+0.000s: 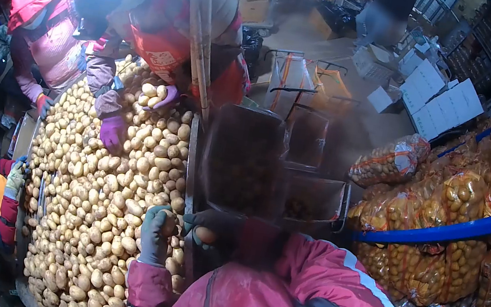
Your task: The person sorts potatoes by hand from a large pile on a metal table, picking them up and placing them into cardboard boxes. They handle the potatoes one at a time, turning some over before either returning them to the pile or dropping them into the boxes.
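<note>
A deep layer of pale potatoes [104, 195] covers a long sorting table. At the table's right edge, my left hand [153, 238], in a grey-green glove, is closed around a potato [169, 222]. Just to its right, past the table's side board [189, 190], my right hand [193, 221] in a dark glove grips another potato [205, 235]. Shadow hides part of the right hand's fingers. Both pink sleeves reach in from the bottom of the view.
Across the table, a co-worker in purple gloves [112, 132] handles potatoes; others stand at the left side. A pole [198, 37] rises at the table's edge. Lined bins [244, 160] stand to the right. Net sacks of potatoes [435, 216] are stacked behind a blue bar [445, 229].
</note>
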The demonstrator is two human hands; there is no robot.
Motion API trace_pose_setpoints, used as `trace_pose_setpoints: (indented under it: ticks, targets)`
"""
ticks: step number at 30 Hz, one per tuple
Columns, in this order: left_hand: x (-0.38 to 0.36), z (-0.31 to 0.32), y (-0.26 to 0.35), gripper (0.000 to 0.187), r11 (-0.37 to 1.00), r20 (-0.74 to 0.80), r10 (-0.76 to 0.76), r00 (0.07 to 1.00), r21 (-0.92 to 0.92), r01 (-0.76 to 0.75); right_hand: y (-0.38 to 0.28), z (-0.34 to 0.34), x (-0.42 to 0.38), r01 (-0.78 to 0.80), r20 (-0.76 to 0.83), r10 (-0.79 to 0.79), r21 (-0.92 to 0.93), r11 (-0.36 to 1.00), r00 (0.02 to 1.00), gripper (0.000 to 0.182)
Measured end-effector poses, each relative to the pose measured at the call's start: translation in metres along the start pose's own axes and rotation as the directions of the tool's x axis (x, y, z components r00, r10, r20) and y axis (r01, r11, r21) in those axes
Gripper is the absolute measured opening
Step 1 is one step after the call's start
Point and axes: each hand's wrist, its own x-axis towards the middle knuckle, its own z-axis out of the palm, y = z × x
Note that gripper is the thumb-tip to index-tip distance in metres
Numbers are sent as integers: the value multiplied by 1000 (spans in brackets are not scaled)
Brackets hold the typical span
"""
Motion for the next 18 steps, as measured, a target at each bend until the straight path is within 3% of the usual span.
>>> trace_pose_setpoints:
  ticks: [3,4,6,10,11,12,13,14,15,16,17,18]
  targets:
    - [-4,-1,-16,28,993,-21,-23,1000,117,25,15,-2,9,-21,40,24,-56,998,999,60]
    - [-10,5,-21,26,991,-133,-107,985,61,116,22,-2,10,-27,47,30,-51,998,998,60]
    - [-22,22,-21,25,958,-122,97,988,281,-60,28,6,8,72,127,-63,-69,995,990,61]
    - [-37,25,-23,26,927,-89,129,988,364,-88,30,5,-2,-34,110,49,-139,990,993,59]
    - [-38,18,-31,29,952,-136,-24,990,298,64,40,-3,3,260,229,-196,-299,918,954,49]
    - [-42,24,-19,33,954,-156,-97,983,266,136,53,-7,10,536,394,-392,-383,752,831,41]
    - [-46,29,-3,38,947,-71,14,997,321,10,58,-20,18,486,468,-326,-277,829,822,40]
    - [-46,19,-6,43,953,-21,-9,1000,301,15,58,-32,26,413,548,-261,-173,894,794,39]
    - [-46,14,-9,52,956,57,47,997,286,-61,56,-34,22,612,529,-412,-284,738,742,40]
    - [-53,28,26,65,953,125,-269,955,179,245,46,-25,15,760,518,-559,-386,522,647,42]
    - [-53,32,20,75,904,139,-9,990,423,-52,21,7,-2,411,187,-377,-202,889,907,43]
    - [-59,45,39,82,896,148,-15,989,442,-53,2,28,-16,0,-78,8,109,994,997,45]
